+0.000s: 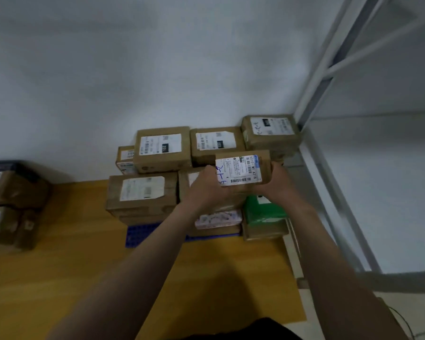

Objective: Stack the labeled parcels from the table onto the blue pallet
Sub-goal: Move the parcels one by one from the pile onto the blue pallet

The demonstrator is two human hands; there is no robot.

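Note:
I hold a small brown parcel (241, 169) with a white label between both hands, above the stack. My left hand (204, 186) grips its left side and my right hand (277, 180) grips its right side. Below it, several labeled cardboard parcels (162, 149) are stacked on the blue pallet (140, 233) against the white wall. A green parcel (264, 209) and a pink patterned parcel (217, 218) lie in the front row of the stack, partly hidden by my arms.
More brown parcels (12, 190) sit at the left edge, on a surface I cannot make out. The floor (71, 266) is yellow-brown. A white metal frame (329, 168) with glass panels runs along the right, close to the stack.

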